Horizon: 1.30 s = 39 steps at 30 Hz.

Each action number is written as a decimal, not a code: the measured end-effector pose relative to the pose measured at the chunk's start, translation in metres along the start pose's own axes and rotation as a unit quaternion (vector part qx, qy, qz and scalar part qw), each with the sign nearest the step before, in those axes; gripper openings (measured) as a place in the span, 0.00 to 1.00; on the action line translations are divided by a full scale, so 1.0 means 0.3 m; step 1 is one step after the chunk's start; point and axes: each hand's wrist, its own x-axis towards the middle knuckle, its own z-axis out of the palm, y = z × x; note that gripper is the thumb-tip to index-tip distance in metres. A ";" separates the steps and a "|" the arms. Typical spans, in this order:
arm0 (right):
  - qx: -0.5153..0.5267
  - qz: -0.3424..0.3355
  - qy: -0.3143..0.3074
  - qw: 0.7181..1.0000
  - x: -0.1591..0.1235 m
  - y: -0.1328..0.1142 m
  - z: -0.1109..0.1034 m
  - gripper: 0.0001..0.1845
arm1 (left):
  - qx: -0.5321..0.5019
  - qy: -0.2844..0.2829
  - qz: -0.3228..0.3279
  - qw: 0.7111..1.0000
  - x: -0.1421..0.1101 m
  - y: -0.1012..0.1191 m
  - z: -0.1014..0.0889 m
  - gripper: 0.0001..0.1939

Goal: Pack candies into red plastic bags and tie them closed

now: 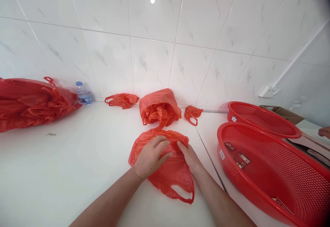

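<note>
A red plastic bag [168,175] lies spread on the white table in front of me, its handle loop pointing down and right. My left hand [152,155] rests over the bag's upper left part, fingers extended and apart from the thumb. At the bag's right edge, my right hand [190,156] grips the film, with the thumb on top and the other fingers mostly hidden. Just behind sits a bulging red bag [160,96] stuffed with crumpled red bags. Small crumpled bags lie on either side of it, one on the left [122,100] and one on the right [193,113].
A large red bundle of bags [36,103] and a water bottle [84,93] stand at the back left. To the right are two red baskets, the near one [263,179] holding small packets, the other [263,118] behind it. Another person's hand [325,132] shows at the right edge.
</note>
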 end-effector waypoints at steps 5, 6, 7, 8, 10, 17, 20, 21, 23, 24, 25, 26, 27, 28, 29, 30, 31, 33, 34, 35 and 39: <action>-0.066 -0.048 -0.170 0.982 -0.026 -0.019 0.009 0.27 | -0.099 -0.066 -0.108 0.987 0.001 0.048 0.042 0.28; -0.075 -0.055 -0.195 0.976 -0.030 -0.024 0.005 0.27 | -0.137 -0.064 -0.140 0.978 0.005 0.046 0.038 0.24; -0.083 -0.059 -0.215 0.971 -0.032 -0.028 -0.002 0.27 | -0.178 -0.063 -0.169 0.967 0.009 0.041 0.031 0.16; -0.091 -0.055 -0.226 0.968 -0.033 -0.034 -0.014 0.26 | -0.218 -0.057 -0.195 0.954 0.015 0.033 0.020 0.10; -0.106 -0.017 -0.216 0.970 -0.026 -0.045 -0.050 0.22 | -0.282 -0.012 -0.246 0.927 0.027 0.010 -0.007 0.07; -0.269 -0.037 0.128 0.954 0.020 -0.126 -0.171 0.23 | -0.390 0.209 -0.376 0.815 0.049 -0.074 -0.084 0.03; -0.344 -0.178 0.277 0.880 -0.038 -0.195 -0.123 0.17 | -0.371 0.210 -0.382 0.820 0.049 -0.049 -0.079 0.05; -0.343 -0.211 0.285 0.870 -0.066 -0.215 -0.096 0.15 | -0.374 0.202 -0.383 0.820 0.051 -0.031 -0.073 0.05; -0.341 -0.235 0.229 0.881 -0.121 -0.237 -0.034 0.11 | -0.402 0.187 -0.383 0.810 0.057 0.017 -0.061 0.05; -0.349 -0.223 0.171 0.894 -0.141 -0.236 -0.002 0.10 | -0.425 0.183 -0.382 0.800 0.061 0.045 -0.055 0.05; -0.361 -0.198 0.100 0.906 -0.155 -0.227 0.030 0.10 | -0.450 0.181 -0.380 0.788 0.064 0.073 -0.050 0.05; -0.375 -0.167 0.031 0.911 -0.162 -0.210 0.059 0.10 | -0.475 0.177 -0.381 0.773 0.066 0.102 -0.047 0.06; -0.388 -0.142 -0.024 0.910 -0.163 -0.186 0.085 0.11 | -0.499 0.170 -0.384 0.758 0.067 0.130 -0.046 0.06; -0.397 -0.131 -0.059 0.906 -0.158 -0.159 0.106 0.10 | -0.518 0.162 -0.386 0.746 0.066 0.158 -0.047 0.07; -0.402 -0.134 -0.071 0.903 -0.150 -0.131 0.122 0.09 | -0.534 0.150 -0.389 0.736 0.063 0.184 -0.051 0.08; -0.400 -0.142 -0.060 0.904 -0.139 -0.106 0.130 0.08 | -0.548 0.134 -0.390 0.728 0.059 0.209 -0.059 0.09; -0.393 -0.144 -0.035 0.908 -0.128 -0.084 0.131 0.09 | -0.560 0.115 -0.390 0.722 0.054 0.233 -0.070 0.10; -0.375 -0.120 0.025 0.919 -0.110 -0.061 0.110 0.11 | -0.575 0.084 -0.385 0.717 0.040 0.274 -0.102 0.11; -0.368 -0.100 0.048 0.923 -0.103 -0.060 0.090 0.13 | -0.578 0.072 -0.384 0.716 0.031 0.290 -0.122 0.12; -0.366 -0.083 0.063 0.925 -0.100 -0.065 0.065 0.14 | -0.577 0.067 -0.385 0.718 0.022 0.301 -0.144 0.11; -0.429 -0.073 0.069 0.898 -0.110 -0.113 -0.046 0.15 | -0.529 0.131 -0.409 0.732 -0.019 0.285 -0.224 0.08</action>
